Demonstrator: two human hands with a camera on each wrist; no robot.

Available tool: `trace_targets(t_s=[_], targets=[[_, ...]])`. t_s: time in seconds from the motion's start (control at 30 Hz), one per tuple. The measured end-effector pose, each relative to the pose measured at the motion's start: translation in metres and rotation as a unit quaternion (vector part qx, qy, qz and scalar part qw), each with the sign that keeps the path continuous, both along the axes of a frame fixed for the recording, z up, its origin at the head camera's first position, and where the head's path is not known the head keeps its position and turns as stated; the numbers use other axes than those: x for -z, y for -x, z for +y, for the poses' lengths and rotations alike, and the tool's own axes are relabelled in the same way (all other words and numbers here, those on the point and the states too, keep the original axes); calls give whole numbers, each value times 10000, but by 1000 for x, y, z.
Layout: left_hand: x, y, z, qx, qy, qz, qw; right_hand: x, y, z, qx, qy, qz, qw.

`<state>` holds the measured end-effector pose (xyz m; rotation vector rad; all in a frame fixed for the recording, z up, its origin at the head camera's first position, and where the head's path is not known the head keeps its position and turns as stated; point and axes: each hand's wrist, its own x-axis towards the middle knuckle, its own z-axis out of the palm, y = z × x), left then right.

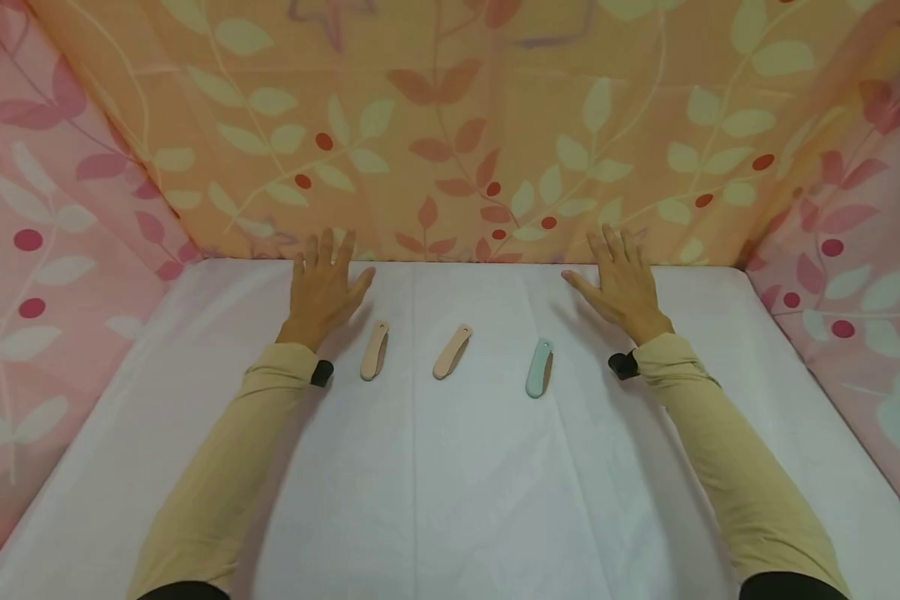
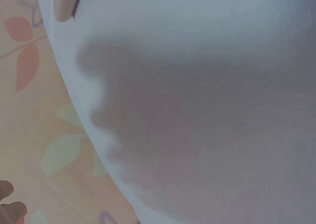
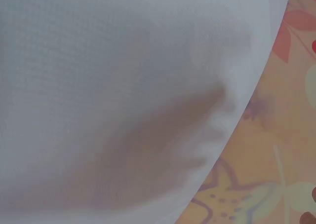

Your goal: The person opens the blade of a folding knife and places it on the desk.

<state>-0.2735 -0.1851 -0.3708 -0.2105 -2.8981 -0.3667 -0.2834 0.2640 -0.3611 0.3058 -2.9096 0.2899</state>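
Three slim, rounded pieces with a small hole at one end lie on the white cloth; their exact kind cannot be made out. Two are beige, the left beige piece (image 1: 373, 352) and the middle beige piece (image 1: 452, 352); the third is a mint-green piece (image 1: 539, 367). Beyond the left beige piece, my left hand (image 1: 321, 287) is held with fingers spread, touching none of them. My right hand (image 1: 621, 283) is likewise spread, up and to the right of the mint-green piece. One beige piece's end (image 2: 64, 7) shows in the left wrist view.
A white cloth (image 1: 465, 500) covers the table. An orange leaf-patterned curtain (image 1: 450, 125) stands along the back edge, with pink patterned curtains at the left (image 1: 52, 275) and right (image 1: 855, 275). Hand shadows fall on the cloth.
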Motion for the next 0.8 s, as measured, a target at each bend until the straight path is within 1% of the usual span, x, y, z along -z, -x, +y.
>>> trace_targets(t_s=[0.1, 0.23, 0.37, 0.57, 0.67, 0.8], targets=[[0, -2, 3, 45, -64, -5, 10000, 0, -3, 0, -49, 50, 18, 10000], [0, -5, 6, 107, -27, -25, 9999, 0, -7, 0, -76, 196, 16, 9998], [-1, -8, 8, 123, 67, -30, 9999, 1, -10, 1, -166, 284, 107, 9994], [-3, -13, 13, 143, 16, -52, 9999, 2, -15, 5, -230, 388, 185, 9988], [-2, -15, 16, 146, 7, -18, 9999, 1, -18, 6, -226, 476, 141, 9985], [1, -18, 22, 181, 31, 4, 9998, 1, -23, 8, -253, 552, 189, 9980]])
